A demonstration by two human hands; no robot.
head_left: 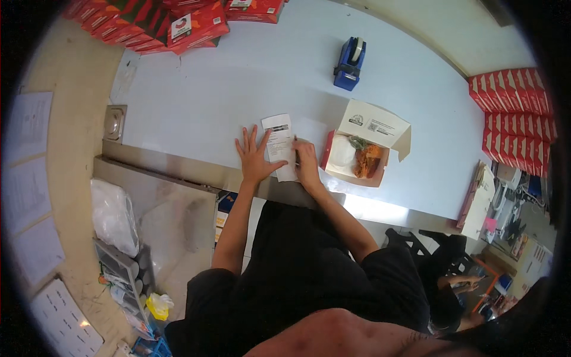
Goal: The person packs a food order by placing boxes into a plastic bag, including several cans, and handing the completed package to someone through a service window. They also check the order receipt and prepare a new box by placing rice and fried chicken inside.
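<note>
A white printed paper slip point(279, 140), like a receipt, lies on the pale tabletop in front of me. My left hand point(254, 159) is spread flat at its left side, the thumb resting across the paper. At the slip's right edge my right hand point(306, 162) is closed round a thin dark pen point(295, 138), most of it hidden by the fingers. Just right of that hand stands an open red-and-white meal box point(373, 180), its lid point(380, 122) folded back. Inside are white rice point(342, 152), browned fried food point(369, 162) and something green point(357, 142).
A blue tape dispenser point(350, 64) stands farther back. Red boxes point(199, 27) are piled at the far left, and stacked red-and-white cartons point(513, 116) stand at the right. Another person's arm point(461, 281) shows at the lower right. A metal-topped counter point(172, 220) adjoins on the left.
</note>
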